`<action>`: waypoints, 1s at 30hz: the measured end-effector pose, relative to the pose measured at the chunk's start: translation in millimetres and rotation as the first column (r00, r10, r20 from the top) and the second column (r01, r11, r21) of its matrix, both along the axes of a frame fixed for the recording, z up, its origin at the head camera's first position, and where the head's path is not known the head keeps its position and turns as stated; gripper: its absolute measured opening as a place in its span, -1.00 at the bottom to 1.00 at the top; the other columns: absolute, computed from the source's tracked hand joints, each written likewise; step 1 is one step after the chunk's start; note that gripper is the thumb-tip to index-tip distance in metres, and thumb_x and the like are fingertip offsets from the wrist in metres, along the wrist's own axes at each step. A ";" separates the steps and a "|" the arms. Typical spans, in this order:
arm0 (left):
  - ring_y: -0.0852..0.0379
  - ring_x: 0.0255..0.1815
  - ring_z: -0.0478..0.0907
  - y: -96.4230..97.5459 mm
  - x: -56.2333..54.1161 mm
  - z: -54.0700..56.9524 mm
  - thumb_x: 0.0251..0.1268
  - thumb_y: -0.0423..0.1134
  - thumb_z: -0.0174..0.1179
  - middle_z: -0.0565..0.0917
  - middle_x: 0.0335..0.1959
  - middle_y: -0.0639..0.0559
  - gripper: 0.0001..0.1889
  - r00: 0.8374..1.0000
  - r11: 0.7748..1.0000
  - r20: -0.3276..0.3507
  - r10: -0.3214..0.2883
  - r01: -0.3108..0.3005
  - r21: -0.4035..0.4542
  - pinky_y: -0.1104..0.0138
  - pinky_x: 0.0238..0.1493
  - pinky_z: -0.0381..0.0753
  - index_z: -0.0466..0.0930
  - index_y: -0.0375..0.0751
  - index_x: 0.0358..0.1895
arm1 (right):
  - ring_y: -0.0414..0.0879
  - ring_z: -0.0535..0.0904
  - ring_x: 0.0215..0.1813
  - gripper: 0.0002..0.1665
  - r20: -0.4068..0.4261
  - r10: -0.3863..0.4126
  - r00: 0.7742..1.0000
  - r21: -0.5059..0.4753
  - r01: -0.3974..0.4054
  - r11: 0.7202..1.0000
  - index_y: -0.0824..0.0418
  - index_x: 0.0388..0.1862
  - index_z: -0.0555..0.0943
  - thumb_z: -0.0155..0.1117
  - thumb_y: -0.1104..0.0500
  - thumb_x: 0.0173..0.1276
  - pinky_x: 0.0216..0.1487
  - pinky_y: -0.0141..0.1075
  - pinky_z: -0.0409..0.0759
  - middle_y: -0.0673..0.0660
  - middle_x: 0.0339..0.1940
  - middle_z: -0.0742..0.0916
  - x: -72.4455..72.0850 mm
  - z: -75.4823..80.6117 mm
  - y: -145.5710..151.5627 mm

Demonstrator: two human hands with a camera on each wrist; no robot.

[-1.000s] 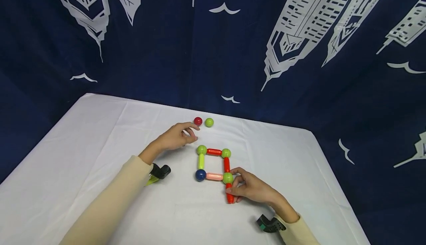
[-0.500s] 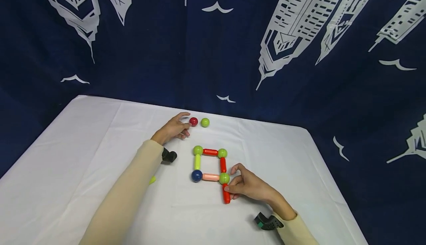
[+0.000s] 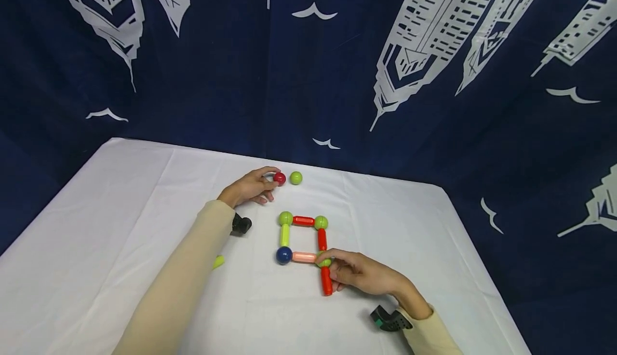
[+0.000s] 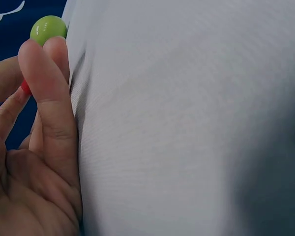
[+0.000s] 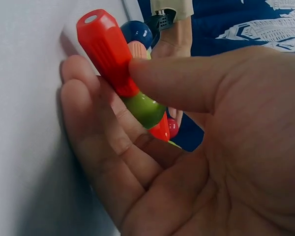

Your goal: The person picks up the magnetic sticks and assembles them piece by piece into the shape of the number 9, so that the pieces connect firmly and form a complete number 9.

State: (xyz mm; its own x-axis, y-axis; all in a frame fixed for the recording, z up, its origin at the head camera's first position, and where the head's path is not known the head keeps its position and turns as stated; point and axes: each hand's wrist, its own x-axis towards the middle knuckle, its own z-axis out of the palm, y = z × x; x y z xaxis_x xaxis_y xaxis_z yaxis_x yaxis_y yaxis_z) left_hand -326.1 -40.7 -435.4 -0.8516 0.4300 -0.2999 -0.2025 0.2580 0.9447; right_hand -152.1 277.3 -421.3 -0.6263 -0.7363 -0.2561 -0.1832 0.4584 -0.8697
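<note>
At the back of the table my left hand (image 3: 248, 188) pinches a red ball (image 3: 279, 179) between thumb and fingers. In the left wrist view the fingers mostly hide this ball. Beside it lies a loose green ball (image 3: 296, 178). My right hand (image 3: 366, 272) grips the lower red rod (image 3: 326, 281) of a ball-and-rod frame, thumb along its side, with the index finger over the green corner ball (image 3: 325, 262). The frame is a square of red, pink (image 3: 305, 257) and yellow-green rods (image 3: 285, 235) with green balls and one blue ball (image 3: 284, 255). A metal tip shows on the rod's free end (image 5: 91, 19).
A yellow-green piece (image 3: 218, 262) lies partly hidden behind the left sleeve (image 3: 178, 274). A white cloth covers the table (image 3: 385, 205). Behind it hangs a dark blue curtain (image 3: 217, 103) with white building prints. Each wrist carries a black camera (image 3: 390, 320).
My left hand has moved back and left past the frame to the red ball and closed its fingers on it. The right index finger has come over the green corner ball.
</note>
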 end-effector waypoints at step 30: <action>0.05 -0.24 0.56 8.8 36.2 37.9 0.39 -0.13 0.27 0.63 -0.12 -0.16 -0.67 0.897 0.947 -0.435 -0.079 -0.069 -0.314 0.37 -0.29 0.47 0.53 -0.20 0.09 | -0.25 0.54 -0.29 -0.74 -0.111 0.041 0.993 0.032 -0.038 0.999 0.15 0.16 0.55 0.10 0.18 0.57 -0.22 -0.46 0.51 0.16 -0.30 0.66 3.6 -2.3 -5.9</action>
